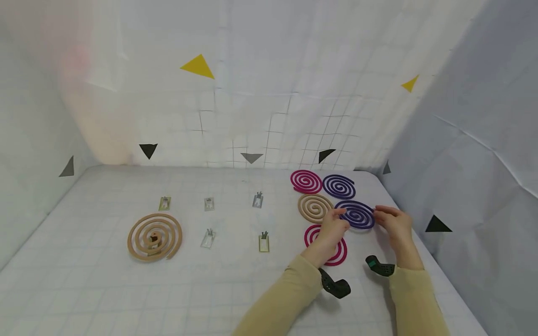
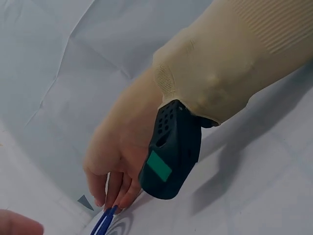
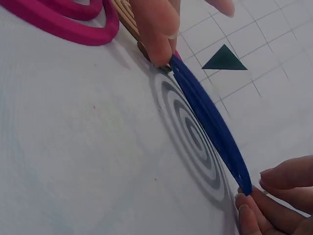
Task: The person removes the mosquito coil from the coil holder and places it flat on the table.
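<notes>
A dark blue mosquito coil (image 1: 356,215) is held between my two hands at the right of the table, raised above the surface with its spiral shadow below. My left hand (image 1: 329,235) grips its left edge, close to the tan coil (image 1: 306,210) and over a pink coil (image 1: 342,254). On the opposite edge, my right hand (image 1: 396,228) pinches the rim with fingertips. In the right wrist view the blue coil (image 3: 210,120) appears nearly edge-on. The left wrist view shows my right hand (image 2: 120,154) at the coil's edge; only one left fingertip (image 2: 19,223) shows there.
Another pink coil (image 1: 306,182) and a second blue coil (image 1: 338,186) lie behind. Several small metal stands, such as a gold one (image 1: 263,243) and a silver one (image 1: 258,200), are spread mid-table. A larger tan coil (image 1: 132,238) sits at the left over a stand. White sheets rise behind and beside.
</notes>
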Motion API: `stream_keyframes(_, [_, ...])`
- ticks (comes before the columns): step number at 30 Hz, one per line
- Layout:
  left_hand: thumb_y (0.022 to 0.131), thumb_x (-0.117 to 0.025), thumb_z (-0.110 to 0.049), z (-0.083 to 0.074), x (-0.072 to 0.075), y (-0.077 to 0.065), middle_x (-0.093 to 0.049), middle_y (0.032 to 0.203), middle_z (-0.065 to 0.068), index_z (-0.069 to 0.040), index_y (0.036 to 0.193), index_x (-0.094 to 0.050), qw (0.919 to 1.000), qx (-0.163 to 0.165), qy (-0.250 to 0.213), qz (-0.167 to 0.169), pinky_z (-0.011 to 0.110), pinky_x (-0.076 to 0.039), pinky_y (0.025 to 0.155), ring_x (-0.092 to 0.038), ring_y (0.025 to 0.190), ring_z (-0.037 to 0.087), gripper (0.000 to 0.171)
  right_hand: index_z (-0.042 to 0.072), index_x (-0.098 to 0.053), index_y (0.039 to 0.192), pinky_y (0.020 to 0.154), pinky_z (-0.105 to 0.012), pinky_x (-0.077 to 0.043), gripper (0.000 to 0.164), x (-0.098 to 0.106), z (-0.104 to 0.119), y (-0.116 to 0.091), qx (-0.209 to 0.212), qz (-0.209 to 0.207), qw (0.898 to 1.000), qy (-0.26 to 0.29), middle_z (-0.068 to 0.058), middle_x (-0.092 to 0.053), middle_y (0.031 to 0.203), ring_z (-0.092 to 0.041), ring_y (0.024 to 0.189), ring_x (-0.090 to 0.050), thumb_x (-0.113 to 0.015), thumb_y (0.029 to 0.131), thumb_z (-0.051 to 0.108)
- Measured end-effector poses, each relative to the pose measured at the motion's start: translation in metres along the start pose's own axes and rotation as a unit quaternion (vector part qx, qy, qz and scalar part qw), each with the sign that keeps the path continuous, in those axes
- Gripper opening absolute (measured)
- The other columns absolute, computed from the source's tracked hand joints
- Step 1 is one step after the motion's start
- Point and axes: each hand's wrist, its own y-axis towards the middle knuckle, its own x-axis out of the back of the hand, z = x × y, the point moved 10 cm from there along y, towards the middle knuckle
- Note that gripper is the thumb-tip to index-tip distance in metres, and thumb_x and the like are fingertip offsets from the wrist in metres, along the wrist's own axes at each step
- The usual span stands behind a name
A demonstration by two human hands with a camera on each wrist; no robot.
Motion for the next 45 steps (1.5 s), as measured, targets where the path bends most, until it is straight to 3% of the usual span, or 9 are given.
stream_keyframes(4, [0.074,-0.052,0.009,0.005,0.0,0.004,-0.047,0.143,0.02,-0.001,0.123,-0.06,0.9998,0.013,-0.013,0.005,0.03,-0.045,0.087,-0.052,0.104,0.019,0.051,-0.006,-0.051,0.141,0.076,-0.01,-0.054,0.049,-0.005,0.002,0.001,0.004,0.001,1.0,-0.001,0.013,-0.063,0.099,0.005,0.084,-0.062,-0.061,0.096,0.011])
stream_keyframes(8, [0.076,-0.054,0.009,0.011,0.0,0.008,-0.048,0.143,0.02,0.001,0.124,-0.06,0.9995,0.024,-0.021,0.005,0.029,-0.049,0.086,-0.054,0.103,0.018,0.05,0.0,-0.049,0.145,0.081,-0.009,-0.051,0.051,-0.01,0.001,0.002,-0.004,-0.003,1.0,-0.031,-0.006,-0.057,0.131,0.003,0.093,-0.056,-0.058,0.098,0.016])
stream_keyframes(12, [0.078,-0.054,0.008,0.014,-0.001,0.009,-0.051,0.137,0.017,0.0,0.125,-0.06,0.9991,0.033,-0.027,0.005,0.033,-0.051,0.091,-0.055,0.104,0.018,0.048,0.002,-0.047,0.147,0.098,-0.02,-0.049,0.051,-0.013,0.0,0.002,-0.002,-0.009,0.998,-0.06,-0.016,-0.046,0.15,-0.006,0.107,-0.056,-0.055,0.1,0.02])
stream_keyframes(15, [0.079,-0.056,0.007,0.016,-0.002,0.008,-0.054,0.132,0.012,-0.001,0.122,-0.061,0.9987,0.044,-0.027,0.004,0.039,-0.052,0.097,-0.057,0.105,0.019,0.044,0.002,-0.048,0.147,0.108,-0.033,-0.046,0.05,-0.011,0.0,0.002,-0.002,-0.018,0.997,-0.068,-0.017,-0.045,0.15,-0.013,0.113,-0.055,-0.053,0.101,0.02])
stream_keyframes(20, [0.081,-0.058,0.005,0.017,-0.005,0.007,-0.057,0.129,0.009,-0.001,0.12,-0.062,0.9981,0.057,-0.024,0.002,0.044,-0.051,0.101,-0.058,0.11,0.022,0.04,0.002,-0.05,0.145,0.105,-0.038,-0.045,0.049,-0.006,-0.002,0.002,-0.013,-0.039,0.996,-0.085,-0.017,-0.048,0.147,-0.019,0.113,-0.055,-0.051,0.1,0.021])
stream_keyframes(24, [0.082,-0.058,0.004,0.018,-0.004,0.008,-0.056,0.132,0.011,-0.002,0.122,-0.062,0.9981,0.059,-0.018,0.004,0.044,-0.051,0.102,-0.059,0.114,0.025,0.04,0.003,-0.049,0.146,0.113,-0.043,-0.04,0.05,-0.009,-0.001,0.002,-0.009,-0.035,0.997,-0.073,-0.018,-0.047,0.15,-0.025,0.124,-0.052,-0.05,0.099,0.02])
stream_keyframes(32, [0.084,-0.057,0.003,0.02,-0.003,0.012,-0.054,0.135,0.014,0.0,0.127,-0.06,0.9978,0.058,-0.028,0.02,0.045,-0.048,0.106,-0.059,0.115,0.027,0.043,0.002,-0.047,0.147,0.115,-0.037,-0.04,0.05,-0.017,0.001,0.004,0.007,-0.022,0.999,-0.035,-0.015,-0.045,0.151,-0.015,0.123,-0.052,-0.054,0.1,0.018])
stream_keyframes(40, [0.085,-0.054,0.003,0.019,0.0,0.013,-0.055,0.132,0.016,0.0,0.129,-0.058,0.9973,0.06,-0.028,0.034,0.044,-0.048,0.105,-0.058,0.112,0.024,0.044,0.005,-0.044,0.15,0.119,-0.04,-0.034,0.053,-0.023,0.0,0.004,0.007,-0.004,0.999,-0.038,-0.015,-0.043,0.154,-0.023,0.139,-0.042,-0.054,0.1,0.019])
stream_keyframes(45, [0.085,-0.054,0.003,0.02,0.0,0.013,-0.055,0.133,0.016,-0.001,0.13,-0.058,0.9972,0.058,-0.027,0.038,0.043,-0.048,0.106,-0.058,0.114,0.025,0.045,0.005,-0.041,0.151,0.122,-0.043,-0.029,0.055,-0.026,-0.001,0.005,0.018,0.011,0.999,-0.036,-0.015,-0.04,0.157,-0.027,0.144,-0.037,-0.052,0.098,0.01])
